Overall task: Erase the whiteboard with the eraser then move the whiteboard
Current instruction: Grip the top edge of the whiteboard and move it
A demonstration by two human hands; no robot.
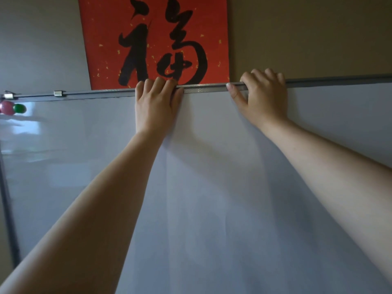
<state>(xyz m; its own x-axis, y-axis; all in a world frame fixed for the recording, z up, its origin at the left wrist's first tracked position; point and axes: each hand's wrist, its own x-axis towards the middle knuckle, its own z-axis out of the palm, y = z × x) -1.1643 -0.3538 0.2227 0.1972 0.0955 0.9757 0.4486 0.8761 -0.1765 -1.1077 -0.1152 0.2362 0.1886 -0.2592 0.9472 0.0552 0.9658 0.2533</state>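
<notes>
Your whiteboard [212, 187] carries a pink magnet [6, 107] and a green magnet [19, 108], touching each other near its upper left corner. Two metal clips [58, 93] sit on its top frame, the far-left one perhaps bent.

Whiteboard [212, 187]: 1.
Hands on top rail: 2, left hand [156, 105], right hand [262, 98].
Round magnets, 9 o'clock: 2, pink magnet [6, 107], green magnet [20, 108].
Metal clips on rail, 10 o'clock: 2, corner clip [9, 94], second clip [59, 93].
Red calligraphy poster [154, 39], 12 o'clock: 1.

Whiteboard [212, 187] glossy, smooth; frame [203, 88] grey metal; poster [154, 39] matt red paper.
</notes>
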